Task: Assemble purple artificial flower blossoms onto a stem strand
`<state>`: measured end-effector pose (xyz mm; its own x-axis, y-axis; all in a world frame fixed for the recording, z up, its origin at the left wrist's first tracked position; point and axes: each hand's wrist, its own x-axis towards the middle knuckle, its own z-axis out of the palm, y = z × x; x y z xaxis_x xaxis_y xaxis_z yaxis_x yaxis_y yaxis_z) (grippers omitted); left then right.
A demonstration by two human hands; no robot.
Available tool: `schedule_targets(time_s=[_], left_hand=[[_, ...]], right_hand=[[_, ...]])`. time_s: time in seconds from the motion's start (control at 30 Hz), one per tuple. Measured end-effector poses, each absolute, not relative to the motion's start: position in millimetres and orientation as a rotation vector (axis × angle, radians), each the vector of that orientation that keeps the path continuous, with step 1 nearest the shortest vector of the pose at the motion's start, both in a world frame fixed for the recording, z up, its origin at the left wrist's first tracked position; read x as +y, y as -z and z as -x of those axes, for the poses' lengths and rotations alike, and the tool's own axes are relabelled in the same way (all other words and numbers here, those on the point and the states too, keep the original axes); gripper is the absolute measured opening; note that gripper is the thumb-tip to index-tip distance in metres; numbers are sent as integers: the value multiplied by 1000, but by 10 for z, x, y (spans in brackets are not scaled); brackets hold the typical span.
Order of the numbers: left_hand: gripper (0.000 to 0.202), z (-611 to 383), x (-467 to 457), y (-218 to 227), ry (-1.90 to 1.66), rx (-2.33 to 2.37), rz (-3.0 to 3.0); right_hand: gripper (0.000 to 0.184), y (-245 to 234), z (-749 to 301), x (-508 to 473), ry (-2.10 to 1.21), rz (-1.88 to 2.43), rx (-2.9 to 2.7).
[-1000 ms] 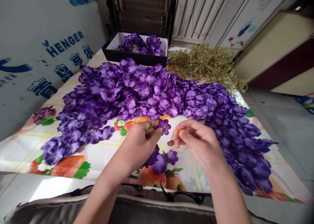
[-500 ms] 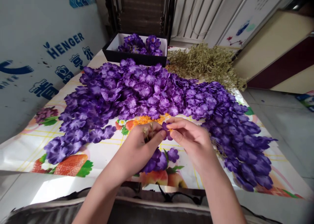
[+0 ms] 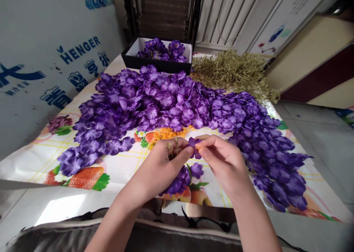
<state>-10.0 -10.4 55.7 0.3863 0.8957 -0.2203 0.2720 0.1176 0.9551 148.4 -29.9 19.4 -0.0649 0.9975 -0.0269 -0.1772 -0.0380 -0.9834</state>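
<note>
My left hand (image 3: 162, 163) is closed, with thumb and forefinger pinching a purple artificial flower (image 3: 195, 154). Pale greenish stems (image 3: 170, 147) poke out between its fingers. From the right, my right hand (image 3: 225, 158) meets the same flower in a fingertip pinch at an orange flower centre (image 3: 197, 146). A purple flower cluster (image 3: 179, 182) shows partly below my left hand. One loose purple flower (image 3: 197, 170) lies beside it. Just beyond my hands is a small pile of orange flower centres (image 3: 166, 134).
A heap of purple flower petals (image 3: 157, 99) spreads across the patterned tablecloth (image 3: 121, 171) and continues down the right side (image 3: 268, 152). Behind stand a black box (image 3: 157, 65) holding purple blooms and a bundle of greenish stems (image 3: 235, 71). A chair (image 3: 164, 12) is at the back.
The camera view has shifted slightly, so the scene sits a little further right. Both hands stay together at the flower, with the right fingertips still at its orange centre.
</note>
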Motion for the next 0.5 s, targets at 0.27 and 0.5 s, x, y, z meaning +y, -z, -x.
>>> schedule_targets(time_s=[0.27,0.5], left_hand=[[23,42,-148,-507,-607,1144,-1525],[23,47,-197,-511,-509,1205,-1860]], right_hand=[[8,-213,-1530,-361,-1188,1191,-1323],[8,-239,-1475,-389,-1202,1246,-1318]])
